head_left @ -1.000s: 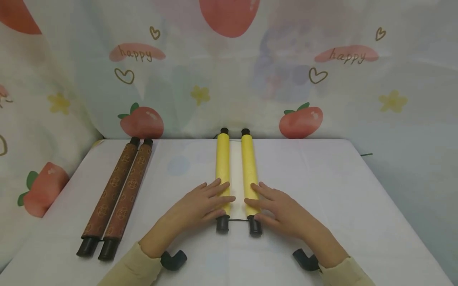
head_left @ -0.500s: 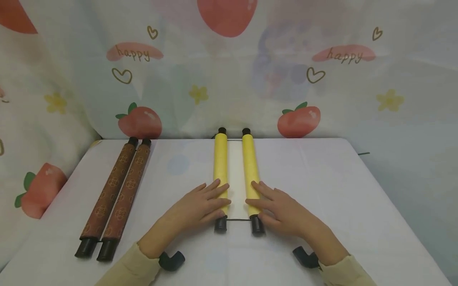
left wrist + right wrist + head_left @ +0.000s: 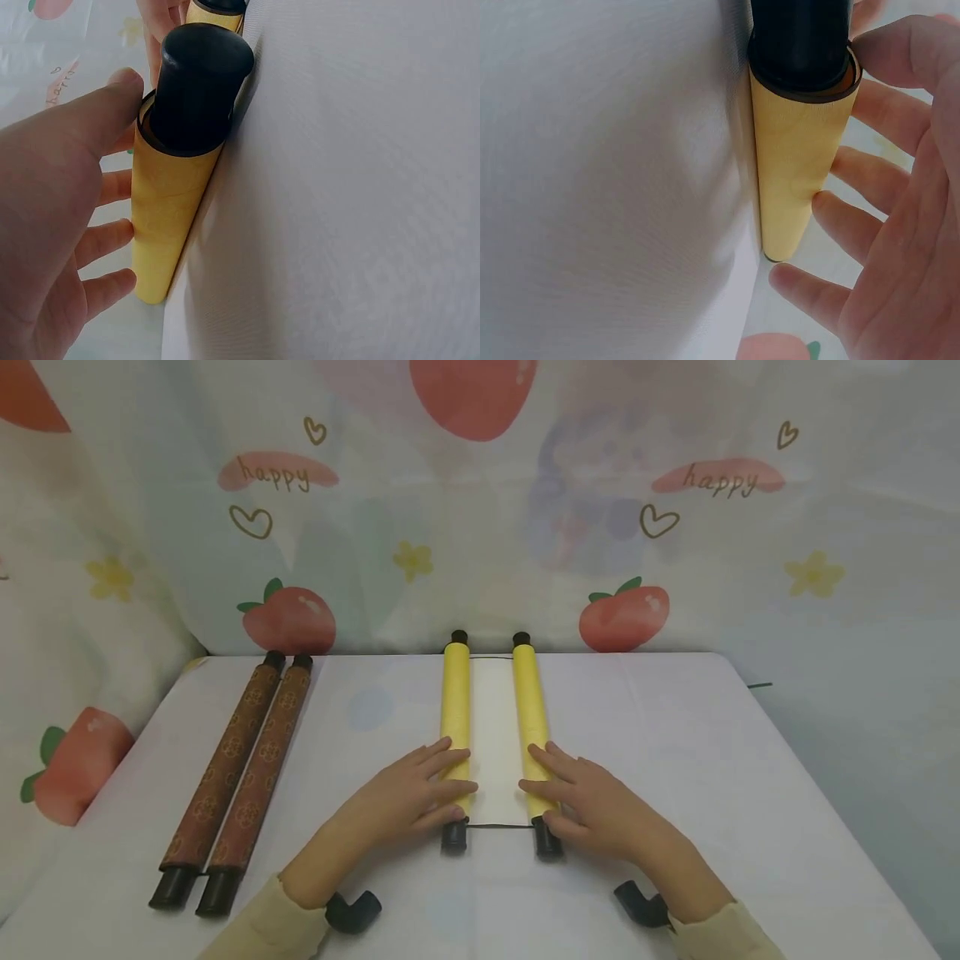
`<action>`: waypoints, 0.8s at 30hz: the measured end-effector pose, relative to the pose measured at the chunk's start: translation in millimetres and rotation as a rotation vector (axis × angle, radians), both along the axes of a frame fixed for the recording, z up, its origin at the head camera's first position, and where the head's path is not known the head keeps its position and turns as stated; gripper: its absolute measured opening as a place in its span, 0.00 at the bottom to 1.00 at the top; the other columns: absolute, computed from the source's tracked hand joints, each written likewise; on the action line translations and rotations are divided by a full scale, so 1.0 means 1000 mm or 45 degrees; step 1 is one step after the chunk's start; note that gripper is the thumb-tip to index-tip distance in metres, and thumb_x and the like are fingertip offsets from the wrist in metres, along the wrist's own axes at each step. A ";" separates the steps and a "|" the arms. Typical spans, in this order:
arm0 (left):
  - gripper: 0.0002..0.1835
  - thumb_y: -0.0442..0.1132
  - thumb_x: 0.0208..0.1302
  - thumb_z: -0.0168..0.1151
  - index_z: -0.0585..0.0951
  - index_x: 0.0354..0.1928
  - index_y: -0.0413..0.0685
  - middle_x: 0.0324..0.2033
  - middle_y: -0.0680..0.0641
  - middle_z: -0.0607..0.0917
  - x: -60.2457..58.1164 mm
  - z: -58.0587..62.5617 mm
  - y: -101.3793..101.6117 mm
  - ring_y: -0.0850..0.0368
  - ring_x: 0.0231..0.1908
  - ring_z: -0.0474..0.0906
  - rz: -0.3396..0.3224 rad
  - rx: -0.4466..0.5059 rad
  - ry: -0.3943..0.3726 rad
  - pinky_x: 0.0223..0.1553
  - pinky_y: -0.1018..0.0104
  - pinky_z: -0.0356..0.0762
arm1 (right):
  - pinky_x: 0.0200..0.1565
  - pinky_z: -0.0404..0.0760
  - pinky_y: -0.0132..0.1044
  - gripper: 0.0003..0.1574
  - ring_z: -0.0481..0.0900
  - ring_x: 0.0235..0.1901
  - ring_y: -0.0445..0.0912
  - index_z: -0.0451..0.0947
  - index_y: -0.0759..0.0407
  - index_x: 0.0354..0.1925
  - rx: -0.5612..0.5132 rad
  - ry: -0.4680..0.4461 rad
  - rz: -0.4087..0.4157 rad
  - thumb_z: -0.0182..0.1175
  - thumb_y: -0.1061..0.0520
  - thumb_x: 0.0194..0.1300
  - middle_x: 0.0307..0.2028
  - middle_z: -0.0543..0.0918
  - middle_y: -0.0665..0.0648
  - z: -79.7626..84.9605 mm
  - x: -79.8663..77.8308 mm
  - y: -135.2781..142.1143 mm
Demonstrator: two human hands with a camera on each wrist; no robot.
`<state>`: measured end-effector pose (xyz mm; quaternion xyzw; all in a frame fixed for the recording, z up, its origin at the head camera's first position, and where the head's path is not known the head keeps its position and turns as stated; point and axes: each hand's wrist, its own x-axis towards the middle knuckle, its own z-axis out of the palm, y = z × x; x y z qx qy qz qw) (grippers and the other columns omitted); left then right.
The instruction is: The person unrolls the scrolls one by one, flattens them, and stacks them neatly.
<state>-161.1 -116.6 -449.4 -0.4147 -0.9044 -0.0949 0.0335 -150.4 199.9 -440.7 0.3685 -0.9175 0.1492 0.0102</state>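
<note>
A yellow scroll lies in the middle of the white table (image 3: 675, 752), partly unrolled, with a strip of white paper (image 3: 492, 743) showing between its two rolls. My left hand (image 3: 416, 789) rests with straight fingers on the near end of the left roll (image 3: 454, 706); in the left wrist view its fingers (image 3: 105, 240) lie along that roll (image 3: 169, 217), behind the black end knob (image 3: 199, 82). My right hand (image 3: 577, 793) rests the same way on the right roll (image 3: 529, 710); the right wrist view shows its fingers (image 3: 855, 217) against the roll (image 3: 795, 165).
A brown patterned scroll (image 3: 240, 768), rolled shut with black knobs, lies at the table's left side. A printed curtain (image 3: 480, 502) hangs behind the table. Black wrist-camera mounts (image 3: 352, 910) sit by my sleeves.
The two yellow rolls have moved apart, the left one leftward and the right one rightward, each under a hand. More white paper shows between them.
</note>
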 end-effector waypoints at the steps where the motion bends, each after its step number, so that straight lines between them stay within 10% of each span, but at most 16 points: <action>1: 0.22 0.59 0.73 0.52 0.81 0.61 0.63 0.71 0.48 0.70 0.000 0.000 0.000 0.43 0.74 0.57 -0.003 0.003 0.013 0.72 0.49 0.59 | 0.64 0.70 0.57 0.26 0.60 0.74 0.57 0.79 0.43 0.63 -0.006 0.003 0.001 0.62 0.48 0.67 0.74 0.64 0.56 0.000 0.000 0.000; 24: 0.18 0.59 0.73 0.52 0.84 0.55 0.65 0.71 0.50 0.70 -0.001 0.000 -0.003 0.43 0.74 0.58 0.000 0.008 0.010 0.69 0.41 0.61 | 0.64 0.70 0.59 0.24 0.60 0.73 0.61 0.84 0.44 0.55 -0.012 0.034 -0.081 0.65 0.39 0.64 0.72 0.66 0.61 -0.001 0.000 0.006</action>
